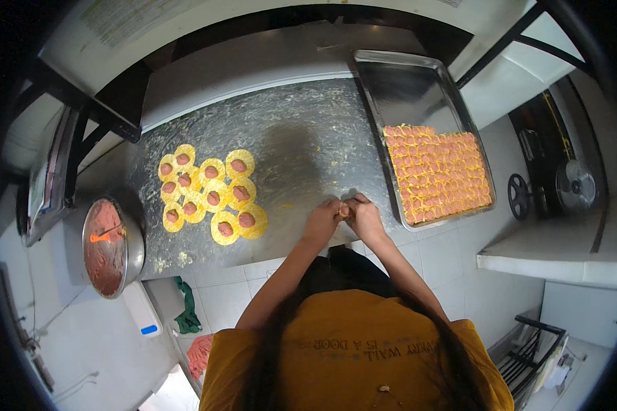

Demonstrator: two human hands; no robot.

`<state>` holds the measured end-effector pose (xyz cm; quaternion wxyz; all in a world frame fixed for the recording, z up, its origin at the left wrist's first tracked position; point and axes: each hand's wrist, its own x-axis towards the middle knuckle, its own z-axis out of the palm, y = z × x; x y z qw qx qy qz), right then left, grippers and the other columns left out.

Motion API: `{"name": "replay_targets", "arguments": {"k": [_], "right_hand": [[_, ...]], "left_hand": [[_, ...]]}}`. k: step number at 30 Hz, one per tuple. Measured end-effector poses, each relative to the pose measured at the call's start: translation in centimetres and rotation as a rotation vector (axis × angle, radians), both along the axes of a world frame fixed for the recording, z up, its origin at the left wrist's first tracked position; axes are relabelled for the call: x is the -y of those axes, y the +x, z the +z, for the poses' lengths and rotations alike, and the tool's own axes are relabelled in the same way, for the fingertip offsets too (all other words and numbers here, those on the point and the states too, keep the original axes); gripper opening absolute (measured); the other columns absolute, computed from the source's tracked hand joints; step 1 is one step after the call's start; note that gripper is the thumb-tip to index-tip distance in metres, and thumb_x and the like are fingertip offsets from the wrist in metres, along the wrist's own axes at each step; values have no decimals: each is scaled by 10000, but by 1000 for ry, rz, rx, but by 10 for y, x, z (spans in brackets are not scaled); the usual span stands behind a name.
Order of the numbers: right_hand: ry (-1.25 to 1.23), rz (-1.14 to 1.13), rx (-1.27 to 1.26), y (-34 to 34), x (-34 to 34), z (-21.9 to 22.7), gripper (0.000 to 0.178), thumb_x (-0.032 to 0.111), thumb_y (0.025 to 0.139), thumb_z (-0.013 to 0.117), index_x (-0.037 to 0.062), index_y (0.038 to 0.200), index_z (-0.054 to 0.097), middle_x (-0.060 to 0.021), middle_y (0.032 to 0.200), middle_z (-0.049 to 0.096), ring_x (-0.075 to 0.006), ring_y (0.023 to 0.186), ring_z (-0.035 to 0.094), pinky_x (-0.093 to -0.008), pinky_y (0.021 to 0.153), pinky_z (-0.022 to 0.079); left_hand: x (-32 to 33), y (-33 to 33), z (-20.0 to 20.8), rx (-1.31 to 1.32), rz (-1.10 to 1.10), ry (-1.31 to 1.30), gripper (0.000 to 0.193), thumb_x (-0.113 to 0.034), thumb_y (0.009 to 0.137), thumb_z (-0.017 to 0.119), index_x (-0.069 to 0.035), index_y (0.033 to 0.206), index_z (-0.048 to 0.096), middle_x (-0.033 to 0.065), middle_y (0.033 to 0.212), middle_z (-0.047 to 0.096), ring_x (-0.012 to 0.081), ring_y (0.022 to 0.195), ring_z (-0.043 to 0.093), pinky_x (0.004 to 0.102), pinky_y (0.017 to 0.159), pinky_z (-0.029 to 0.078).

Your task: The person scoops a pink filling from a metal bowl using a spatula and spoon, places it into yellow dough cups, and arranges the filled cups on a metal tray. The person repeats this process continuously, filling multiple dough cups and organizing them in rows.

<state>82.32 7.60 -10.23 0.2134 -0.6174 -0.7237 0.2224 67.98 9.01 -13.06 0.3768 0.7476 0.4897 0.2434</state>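
One wide fisheye view looks down from the person's head, facing across the table (301, 130) toward its far edge, near enough to show the left grip (323, 221) and right grip (366, 218), wide enough to span metal bowl (135, 252) at left and tray (418, 89) at right.

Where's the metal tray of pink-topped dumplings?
In the head view, the metal tray is on the right, at the right end of the dark worktop, beyond the right hand.
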Motion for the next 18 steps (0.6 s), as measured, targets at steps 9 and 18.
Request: {"name": "replay_targets", "arguments": {"k": [9,18], "right_hand": [[76,-98,-37,-1,6,-9,237,-6,674,588,16,910,593,-209,857,577,-378,805,576,-432,691,480],[58,-172,-34,-3,8,-11,318,-48,655,589,-3,969,601,-193,929,572,-358,819,579,-417,699,487]], "left_hand": [[-2,2,1,41,-26,55,236,-101,725,640,-18,919,533,182,886,580,361,837,569,419,694,453],[-3,5,0,22,26,53,240,-85,692,681,-16,875,542,186,843,599,342,755,600,394,642,474]]}}
